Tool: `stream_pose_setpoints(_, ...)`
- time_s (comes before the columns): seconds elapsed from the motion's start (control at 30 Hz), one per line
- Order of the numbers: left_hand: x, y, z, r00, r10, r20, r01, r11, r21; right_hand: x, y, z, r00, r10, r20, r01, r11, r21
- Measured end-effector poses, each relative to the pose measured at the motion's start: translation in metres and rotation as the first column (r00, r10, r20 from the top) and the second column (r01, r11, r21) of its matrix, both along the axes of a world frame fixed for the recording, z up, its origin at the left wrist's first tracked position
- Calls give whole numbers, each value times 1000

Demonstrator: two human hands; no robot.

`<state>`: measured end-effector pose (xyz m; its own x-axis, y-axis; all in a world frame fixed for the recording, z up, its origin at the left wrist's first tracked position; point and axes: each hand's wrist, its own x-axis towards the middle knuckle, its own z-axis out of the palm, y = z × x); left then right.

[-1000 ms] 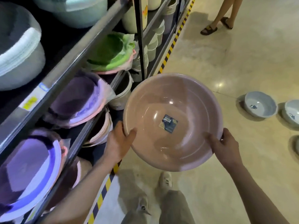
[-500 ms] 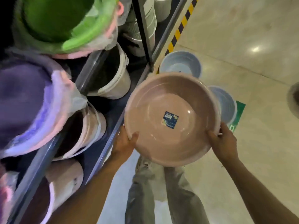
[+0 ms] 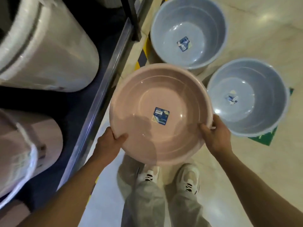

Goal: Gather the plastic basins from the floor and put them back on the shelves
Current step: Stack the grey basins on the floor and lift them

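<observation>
While still held, pink basin (image 3: 161, 115) lower.

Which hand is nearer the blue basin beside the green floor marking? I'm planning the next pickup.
Right. The right hand grips the pink basin rim just beside that blue basin; the left hand holds the opposite rim, by the shelf.

White tubs (image 3: 49, 51) on the shelf blurred and edge-cropped; pink basin's label (image 3: 161, 115) print unreadable

Held basin (image 3: 161, 114): gripped at its rim between left hand (image 3: 109, 145) and right hand (image 3: 218, 136), above the shoes (image 3: 188, 179).
Floor basins (image 3: 188, 32): two, set ahead and right.
Shelf (image 3: 100, 89): located left, tubs (image 3: 49, 51) stored on it.
</observation>
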<state>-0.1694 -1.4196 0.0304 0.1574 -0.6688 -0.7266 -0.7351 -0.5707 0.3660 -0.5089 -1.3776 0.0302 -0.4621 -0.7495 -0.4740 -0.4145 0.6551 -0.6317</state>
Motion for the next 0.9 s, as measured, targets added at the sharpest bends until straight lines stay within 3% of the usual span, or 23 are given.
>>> stream_pose_setpoints(0.2,3,-9,-61,997,3,80,-8,998,68,15,-5,-58,1000,-25,16,23,994,103)
stream_pose_setpoints(0.47,4,-7,-92,990,-93,105,73,981,182,29,-5,-81,993,6,-120,25,967,252)
stream_pose_setpoints(0.6,0,-9,-79,971,-150,185,115,976,186,26,-5,-73,992,16,-125,24,951,310)
stream_pose_setpoints(0.73,-18,-20,-43,956,-126,265,105,990,92,8,-2,-41,987,24,-158,30,943,331)
stream_pose_setpoints(0.9,-80,-47,18,955,-232,187,224,973,64,-53,1,28,978,-51,-201,118,934,337)
